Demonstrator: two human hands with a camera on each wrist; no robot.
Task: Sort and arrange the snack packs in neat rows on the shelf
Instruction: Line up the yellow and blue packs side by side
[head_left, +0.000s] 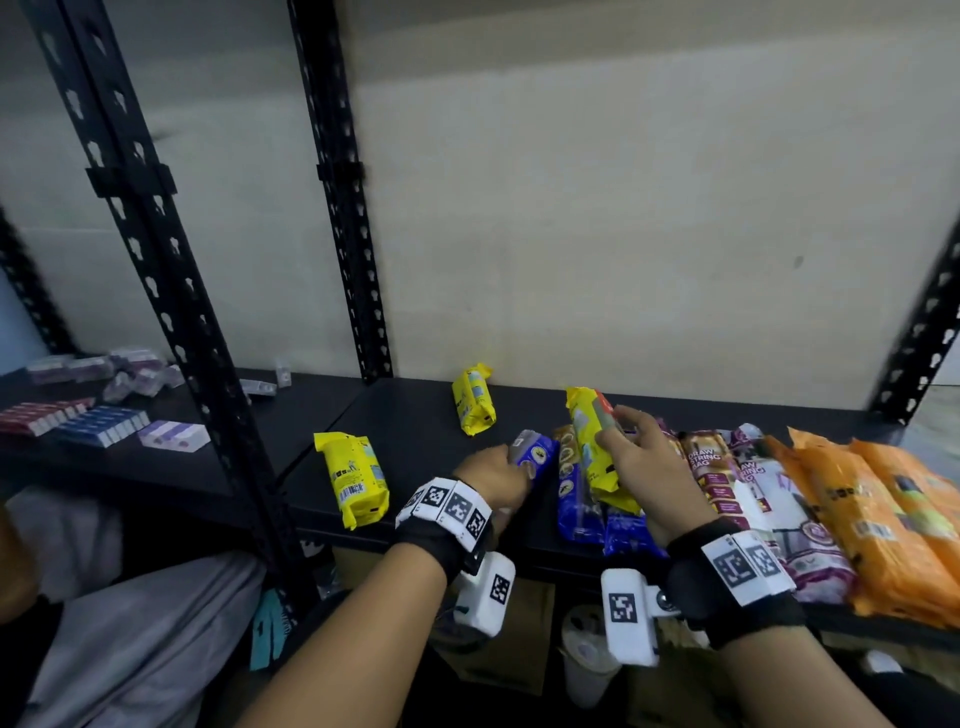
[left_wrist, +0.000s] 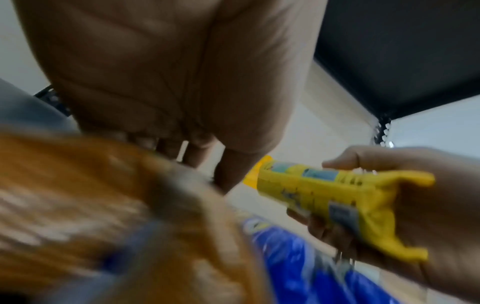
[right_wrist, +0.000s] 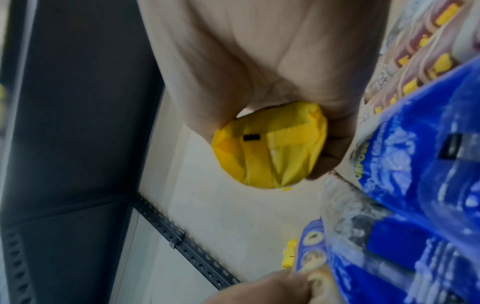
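My right hand (head_left: 618, 431) grips a yellow snack pack (head_left: 589, 441) and holds it tilted above the blue packs (head_left: 576, 499); the right wrist view shows its folded end (right_wrist: 270, 144) inside my curled fingers. My left hand (head_left: 519, 462) pinches the far end of a blue snack pack (head_left: 535, 449) at the left side of the blue group. Two more yellow packs (head_left: 356, 478) (head_left: 472, 400) lie apart on the black shelf (head_left: 415, 431). To the right, maroon-and-white packs (head_left: 717, 478) and orange packs (head_left: 872, 509) lie side by side.
Black slotted uprights (head_left: 171, 312) (head_left: 343, 208) stand left of the packs, with a pale wall close behind the shelf. The neighbouring shelf on the left carries small boxes (head_left: 104, 426). Cartons and a cup (head_left: 587, 654) sit under the shelf.
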